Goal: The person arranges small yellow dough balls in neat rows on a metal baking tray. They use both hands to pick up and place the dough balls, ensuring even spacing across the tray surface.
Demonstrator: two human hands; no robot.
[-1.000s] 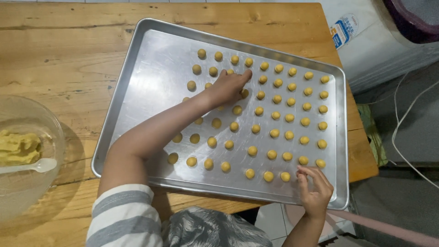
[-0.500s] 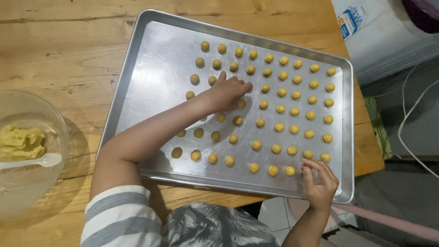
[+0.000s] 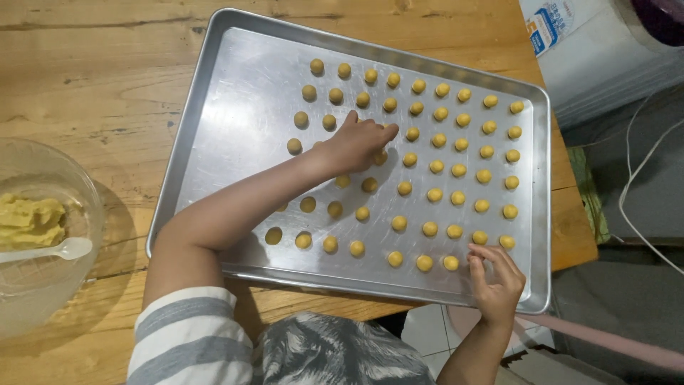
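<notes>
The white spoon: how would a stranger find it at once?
Start at the big metal baking tray on the wooden table, then look off its left edge to the clear glass bowl. The white spoon lies inside, beside yellow dough, the only utensil there.

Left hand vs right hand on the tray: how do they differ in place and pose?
The left hand reaches to mid-tray, fingers curled over dough balls; the right hand rests at the tray near edge, fingers spread by the corner balls. The left arm is stretched out, the right bent close. Both are bare.

White package [image 3: 570,43], blue and orange label [image 3: 547,25], top right, beside table
</notes>
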